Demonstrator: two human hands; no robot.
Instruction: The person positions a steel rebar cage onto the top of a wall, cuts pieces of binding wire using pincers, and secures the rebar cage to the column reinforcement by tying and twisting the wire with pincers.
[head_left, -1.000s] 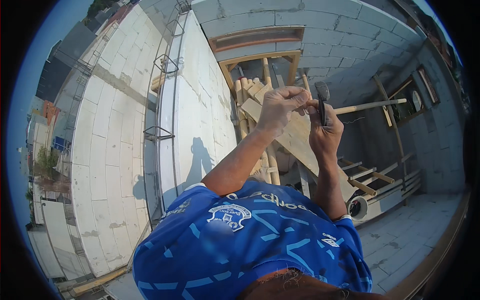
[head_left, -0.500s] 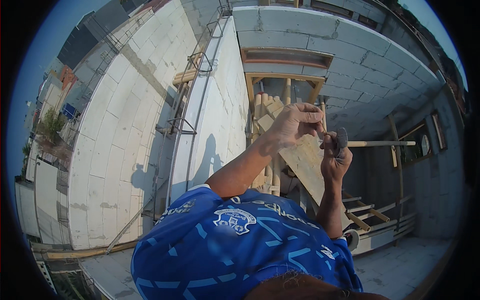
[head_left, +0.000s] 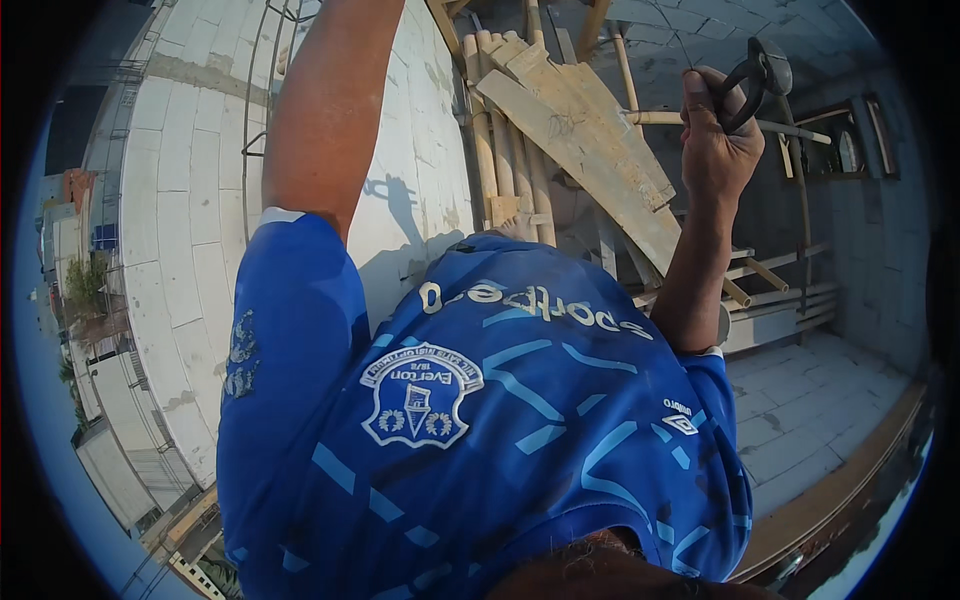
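Note:
My left arm [head_left: 330, 110] stretches up past the top edge, so its hand is out of view. At the upper right my right hand [head_left: 725, 140] is raised and closed around a dark hand tool [head_left: 757, 75] with a curved loop and a rounded grey head. The tool's exact kind cannot be made out. A thin dark line, string or wire, runs upward from near the fingertips of that hand; its upper end is out of view.
Below me lie bamboo poles [head_left: 505, 150] and worn planks [head_left: 570, 120]. A bare foot [head_left: 517, 228] shows by the poles. Pale block walls [head_left: 190, 260] stand on both sides; steel bars [head_left: 252, 120] run along the left wall's top. A horizontal pole [head_left: 660, 117] passes behind my right hand.
My hands were together in front of me and are now apart. The left has reached up and forward out of view; the right has moved up and right with the tool. The view has tilted downward.

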